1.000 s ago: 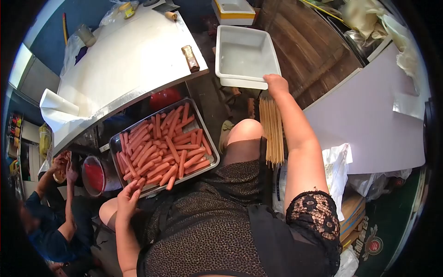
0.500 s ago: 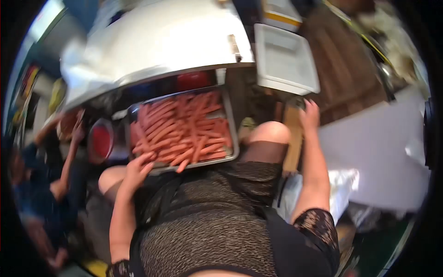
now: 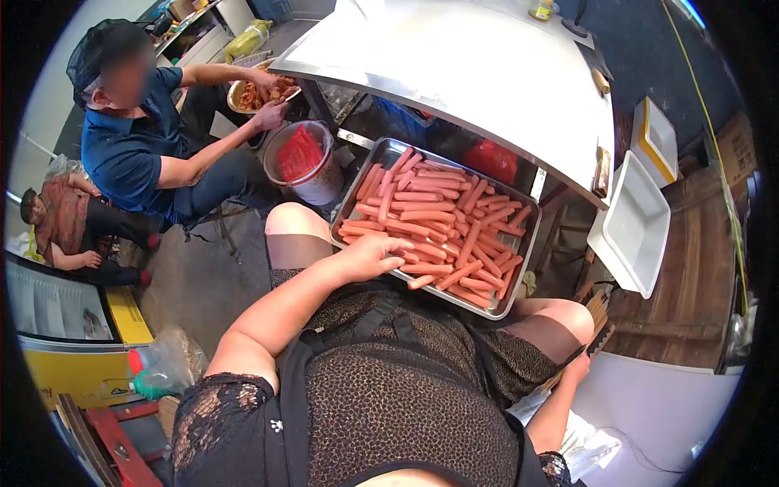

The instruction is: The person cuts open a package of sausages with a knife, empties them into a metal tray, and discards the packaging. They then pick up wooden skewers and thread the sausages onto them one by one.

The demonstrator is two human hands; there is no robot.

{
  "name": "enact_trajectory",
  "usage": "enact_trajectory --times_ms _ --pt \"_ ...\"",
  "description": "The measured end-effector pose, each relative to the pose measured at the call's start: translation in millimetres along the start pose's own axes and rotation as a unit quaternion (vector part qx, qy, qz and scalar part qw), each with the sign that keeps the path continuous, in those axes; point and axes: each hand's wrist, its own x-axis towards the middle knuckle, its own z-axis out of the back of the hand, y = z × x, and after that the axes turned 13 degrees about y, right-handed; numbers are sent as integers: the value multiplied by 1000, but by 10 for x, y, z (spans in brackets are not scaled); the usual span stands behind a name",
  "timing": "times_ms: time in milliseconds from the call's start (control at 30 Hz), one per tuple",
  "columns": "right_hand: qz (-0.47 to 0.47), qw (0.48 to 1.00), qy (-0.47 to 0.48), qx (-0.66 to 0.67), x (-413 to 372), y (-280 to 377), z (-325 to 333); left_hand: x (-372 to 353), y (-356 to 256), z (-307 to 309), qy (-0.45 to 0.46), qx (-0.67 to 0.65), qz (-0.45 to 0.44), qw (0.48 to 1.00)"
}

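Observation:
A metal tray (image 3: pixel 531 272) heaped with pink sausages (image 3: pixel 430 215) rests across my lap. My left hand (image 3: pixel 369 258) lies at the tray's near left edge, thumb and fingers apart, fingertips touching the sausages. To the right of my knee, my right hand (image 3: pixel 574 369) is low beside a bundle of thin wooden sticks (image 3: pixel 598 312). Its fingers are mostly hidden, and I cannot tell whether it holds any stick.
A white table (image 3: pixel 454 65) stands ahead, with a knife (image 3: pixel 602 172) at its edge. To the right is a white bin (image 3: pixel 633 223). At left a co-worker (image 3: pixel 138 154) reaches into a food bowl (image 3: pixel 243 96), near a bucket (image 3: pixel 312 174). Another person (image 3: pixel 69 219) sits behind.
My view has swung left, bringing the co-worker fully into sight. My right hand has drawn back toward my body along my right side. My left hand stays at the tray's near edge.

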Motion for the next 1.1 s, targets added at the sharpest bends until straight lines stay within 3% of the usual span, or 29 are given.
enact_trajectory --times_ms 100,167,267,367,433,467,567,700,833,867,900,1100 --pt "-29 994 56 -88 176 -108 -120 4 54 -38 -1 -18 -3 1000" --pt "-76 993 39 87 64 17 -40 -1 83 -37 0 -12 2 1000" --pt "-92 988 33 117 116 -7 -76 -3 125 -50 0 -31 15 999" --pt "-7 997 -6 77 10 87 -11 -2 230 -77 -26 -36 -3 999" --pt "-107 978 -16 178 -189 451 199 6 207 -70 -36 -73 7 997" --pt "-58 984 -41 163 -128 276 65 48 336 -120 -50 -81 -20 995" --pt "-119 990 -18 74 21 66 -125 58 264 -64 -48 -40 8 998" --pt "-190 977 43 81 38 142 -45 104 442 -138 -43 -146 16 988" --pt "-156 980 72 103 150 -27 -122 100 360 -118 -30 -163 25 986" --pt "-145 986 46 63 140 -35 -133 99 365 -116 -29 -152 29 988" --pt "-130 984 49 115 145 -86 -165 99 385 -120 -24 -155 27 987" --pt "-120 982 22 144 72 -115 -149 88 388 -128 -35 -187 22 982"
